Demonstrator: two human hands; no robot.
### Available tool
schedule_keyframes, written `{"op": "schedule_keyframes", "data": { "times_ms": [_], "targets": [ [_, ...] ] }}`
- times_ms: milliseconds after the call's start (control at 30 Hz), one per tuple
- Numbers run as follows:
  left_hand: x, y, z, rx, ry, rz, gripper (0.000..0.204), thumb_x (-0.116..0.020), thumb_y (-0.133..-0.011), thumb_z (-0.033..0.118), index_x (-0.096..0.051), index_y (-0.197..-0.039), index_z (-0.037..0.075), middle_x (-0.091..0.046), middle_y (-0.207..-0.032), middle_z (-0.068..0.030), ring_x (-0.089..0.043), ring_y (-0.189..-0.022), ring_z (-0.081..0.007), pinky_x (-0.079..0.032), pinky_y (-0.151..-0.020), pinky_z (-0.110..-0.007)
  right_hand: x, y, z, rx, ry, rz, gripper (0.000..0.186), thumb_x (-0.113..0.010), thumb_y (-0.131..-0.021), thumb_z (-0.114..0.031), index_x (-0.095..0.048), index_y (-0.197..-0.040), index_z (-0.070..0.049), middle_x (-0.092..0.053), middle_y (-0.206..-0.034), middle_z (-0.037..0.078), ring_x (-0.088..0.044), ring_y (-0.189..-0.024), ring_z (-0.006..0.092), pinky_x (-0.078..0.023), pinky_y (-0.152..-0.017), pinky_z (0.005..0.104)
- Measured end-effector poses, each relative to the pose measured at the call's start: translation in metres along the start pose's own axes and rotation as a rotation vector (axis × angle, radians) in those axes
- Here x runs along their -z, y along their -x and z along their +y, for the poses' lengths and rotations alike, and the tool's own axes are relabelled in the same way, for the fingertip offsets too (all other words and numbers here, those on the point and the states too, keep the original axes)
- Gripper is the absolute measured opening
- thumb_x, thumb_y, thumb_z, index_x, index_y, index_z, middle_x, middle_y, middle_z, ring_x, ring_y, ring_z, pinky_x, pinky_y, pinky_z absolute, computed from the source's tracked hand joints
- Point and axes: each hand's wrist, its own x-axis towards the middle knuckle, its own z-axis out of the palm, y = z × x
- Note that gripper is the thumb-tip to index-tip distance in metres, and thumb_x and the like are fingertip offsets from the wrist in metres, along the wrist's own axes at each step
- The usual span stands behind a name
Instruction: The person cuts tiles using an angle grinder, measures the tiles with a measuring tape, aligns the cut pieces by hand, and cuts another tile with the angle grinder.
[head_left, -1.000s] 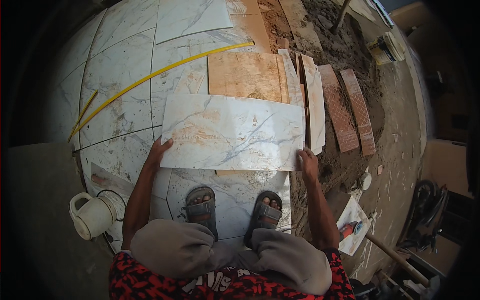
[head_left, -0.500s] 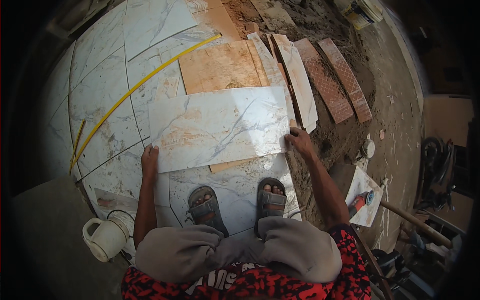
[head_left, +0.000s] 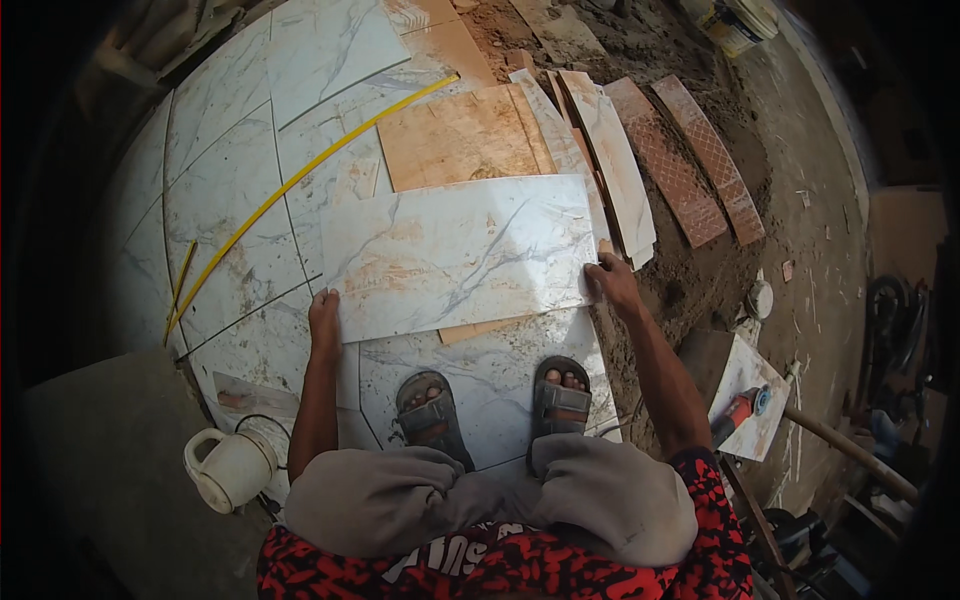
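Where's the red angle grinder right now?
Head view, lower right: the red angle grinder is on a white tile piece, between the right forearm and the wooden pole.

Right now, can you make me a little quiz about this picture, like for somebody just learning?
1. True or false: the left hand and the right hand hold opposite ends of the wide marbled tile.

2. What colour is the long strip lying on the floor tiles?
A. Green
B. Yellow
C. Purple

3. Fill the gap: the off-white jug with a handle is on the ____ side of the picture.

Key: 1. True. 2. B. 3. Left.
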Motion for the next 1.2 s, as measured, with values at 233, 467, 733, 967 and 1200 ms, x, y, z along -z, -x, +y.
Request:
{"op": "schedule_keyframes", "data": {
  "times_ms": [233,467,733,967,1200],
  "targets": [
    [-0.012,-0.008,-0.003,-0.046,0.061,0.204,0.034,-0.058,-0.096,0.026,-0.061,-0.113,-0.003,-0.063,-0.100,-0.0074,-0.057,-0.093,-0.0149,-0.045,-0.087,-0.029,-0.002,-0.009,-0.024,0.097,0.143,-0.019,0.039,-0.064,-0.087,-0.027,-0.065,-0.105,0.007,-0.067,-0.094,0.011,-0.059,-0.089,0.0176,-0.046,-0.083,0.0318],
    [-0.004,-0.029,0.082,-0.296,-0.176,0.258,0.043,-0.058,-0.095,0.032,-0.065,-0.109,-0.007,-0.068,-0.101,-0.0143,-0.060,-0.095,-0.0197,-0.046,-0.088,-0.032,0.008,0.030,-0.027,-0.083,-0.246,-0.050,0.030,-0.066,-0.089,-0.029,-0.058,-0.102,-0.003,-0.064,-0.083,0.006,-0.062,-0.069,0.0150,-0.051,-0.064,0.0305],
    [-0.046,-0.074,0.271,-0.644,-0.647,0.224,0.046,-0.057,-0.094,0.048,-0.071,-0.108,0.006,-0.072,-0.092,-0.0181,-0.069,-0.087,-0.0315,-0.051,-0.079,-0.038,-0.015,0.095,-0.013,-0.172,-0.943,-0.394,0.040,-0.058,-0.094,-0.030,-0.048,-0.123,-0.004,-0.065,-0.106,0.018,-0.069,-0.085,0.0301,-0.058,-0.073,0.0404],
    [-0.175,-0.121,0.342,-0.884,-1.024,-0.091,0.049,-0.051,-0.094,0.053,-0.069,-0.111,0.010,-0.071,-0.092,-0.0222,-0.068,-0.092,-0.0392,-0.051,-0.084,-0.045,-0.083,0.141,0.066,-0.320,-1.393,-0.769,0.038,-0.061,-0.091,-0.022,-0.052,-0.123,-0.003,-0.061,-0.125,0.018,-0.048,-0.128,0.0429,-0.038,-0.108,0.0550],
    [-0.279,-0.148,0.289,-0.881,-1.097,-0.251,0.051,-0.049,-0.094,0.054,-0.067,-0.114,0.011,-0.070,-0.097,-0.0230,-0.066,-0.097,-0.0390,-0.050,-0.087,-0.048,-0.038,0.158,0.068,-0.258,-1.433,-0.701,0.064,-0.055,-0.095,-0.051,-0.046,-0.141,-0.006,-0.056,-0.136,0.016,-0.049,-0.129,0.0403,-0.044,-0.105,0.0505]
  ]
}}
